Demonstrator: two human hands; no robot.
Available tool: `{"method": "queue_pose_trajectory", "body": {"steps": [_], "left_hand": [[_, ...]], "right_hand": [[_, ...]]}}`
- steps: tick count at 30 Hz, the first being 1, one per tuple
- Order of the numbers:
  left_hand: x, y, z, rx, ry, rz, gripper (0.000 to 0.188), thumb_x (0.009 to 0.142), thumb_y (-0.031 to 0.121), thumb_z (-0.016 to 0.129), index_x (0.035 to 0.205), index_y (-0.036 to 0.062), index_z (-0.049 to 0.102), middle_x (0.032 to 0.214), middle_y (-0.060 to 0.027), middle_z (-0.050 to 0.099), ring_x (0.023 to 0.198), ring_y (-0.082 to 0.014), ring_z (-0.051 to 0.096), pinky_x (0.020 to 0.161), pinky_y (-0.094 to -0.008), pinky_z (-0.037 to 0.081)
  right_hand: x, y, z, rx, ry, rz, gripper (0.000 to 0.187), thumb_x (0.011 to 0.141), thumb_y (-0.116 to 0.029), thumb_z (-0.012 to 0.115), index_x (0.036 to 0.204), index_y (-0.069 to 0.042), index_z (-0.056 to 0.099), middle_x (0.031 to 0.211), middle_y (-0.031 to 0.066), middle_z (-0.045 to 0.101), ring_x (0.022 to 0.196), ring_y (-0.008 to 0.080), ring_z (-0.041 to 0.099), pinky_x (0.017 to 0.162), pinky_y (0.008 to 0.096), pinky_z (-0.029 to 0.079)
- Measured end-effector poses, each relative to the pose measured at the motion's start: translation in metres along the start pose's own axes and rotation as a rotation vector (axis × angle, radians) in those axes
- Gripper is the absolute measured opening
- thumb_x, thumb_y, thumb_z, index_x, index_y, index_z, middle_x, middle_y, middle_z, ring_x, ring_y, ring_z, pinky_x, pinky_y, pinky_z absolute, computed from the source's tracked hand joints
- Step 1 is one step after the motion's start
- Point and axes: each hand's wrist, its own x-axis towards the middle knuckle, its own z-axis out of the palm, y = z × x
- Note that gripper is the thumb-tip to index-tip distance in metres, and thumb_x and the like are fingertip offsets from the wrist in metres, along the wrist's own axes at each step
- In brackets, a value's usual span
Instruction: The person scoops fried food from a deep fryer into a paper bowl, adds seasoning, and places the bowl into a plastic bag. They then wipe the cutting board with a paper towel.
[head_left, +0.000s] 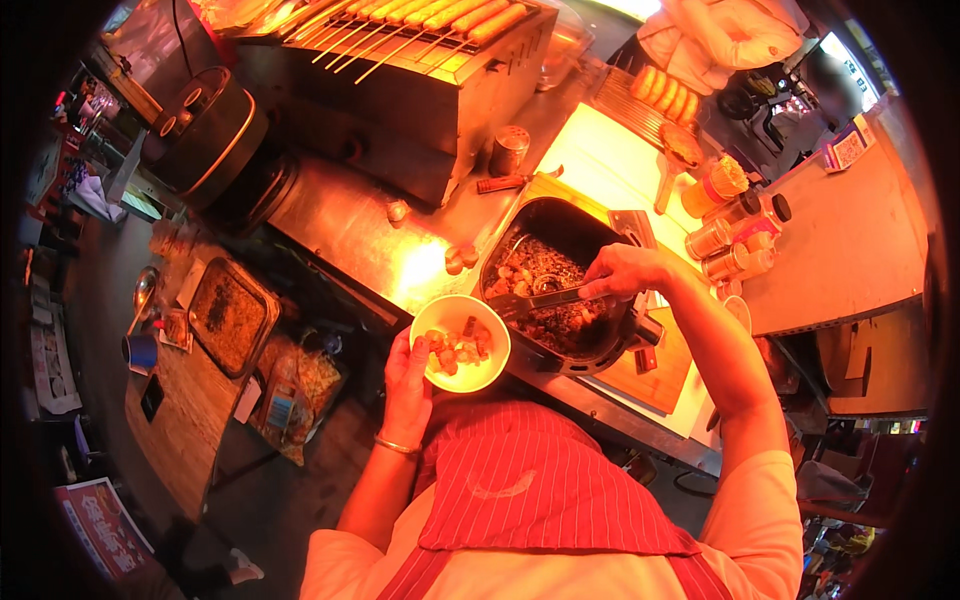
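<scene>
My left hand (pixel 407 388) is wrapped round the side of a small pale bowl (pixel 470 381), thumb at its rim. Several browned chunks of food (pixel 455 348) lie in the bowl. Close to the bowl's right stands a black air fryer basket (pixel 590 362), with more chunks and dark crumbly bits inside. Over the basket, my right hand (pixel 628 270) grips a dark long-handled utensil (pixel 556 298). It slants toward the bowl's rim; its head is too unclear to name the exact kind.
A grill (pixel 400 120) with skewered sausages (pixel 450 15) stands at the back. Right of the basket are seasoning jars (pixel 712 240) and a wooden board (pixel 640 385). A black air fryer (pixel 205 135) sits left. A tray (pixel 232 315) rests on a side table.
</scene>
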Motion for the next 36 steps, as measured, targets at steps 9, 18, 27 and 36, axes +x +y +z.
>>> {"method": "queue_pose_trajectory", "body": {"steps": [9,18,27,36], "left_hand": [[0.0,0.0,-0.001,0.007,0.011,0.01,0.039,0.093,0.027,0.059,0.12,0.0004,0.05,0.113,-0.0072,0.058,0.102,-0.0139,0.057,0.091,-0.0279,0.046],[-0.002,0.002,0.0,-0.011,0.016,0.004,0.037,0.094,0.026,0.059,0.119,0.0007,0.05,0.113,-0.0071,0.058,0.103,-0.0137,0.056,0.092,-0.0278,0.045],[-0.008,0.01,0.008,0.074,-0.001,0.068,0.043,0.094,0.032,0.057,0.122,0.0002,0.048,0.114,-0.0067,0.056,0.105,-0.0135,0.054,0.092,-0.0277,0.044],[-0.002,-0.005,-0.006,0.022,-0.046,0.073,0.052,0.089,0.038,0.062,0.124,0.0018,0.048,0.119,-0.0067,0.056,0.11,-0.014,0.051,0.098,-0.029,0.04]], "right_hand": [[-0.021,0.003,0.012,-0.085,0.205,-0.224,0.031,0.085,-0.035,0.065,0.091,-0.005,0.071,0.065,0.0063,0.065,0.057,0.0133,0.061,0.054,0.0308,0.048],[-0.062,0.023,0.004,0.035,0.269,-0.261,0.029,0.087,-0.027,0.063,0.101,-0.003,0.07,0.061,0.0021,0.059,0.056,0.0088,0.054,0.051,0.0264,0.043],[-0.099,-0.045,0.004,0.018,0.356,-0.357,0.031,0.086,-0.027,0.064,0.104,-0.003,0.068,0.067,0.008,0.063,0.06,0.0117,0.057,0.055,0.0289,0.045],[-0.081,-0.092,0.047,-0.53,0.495,-0.392,0.028,0.081,-0.039,0.064,0.086,-0.012,0.066,0.068,0.0147,0.061,0.069,0.0361,0.061,0.06,0.0475,0.047]]}}
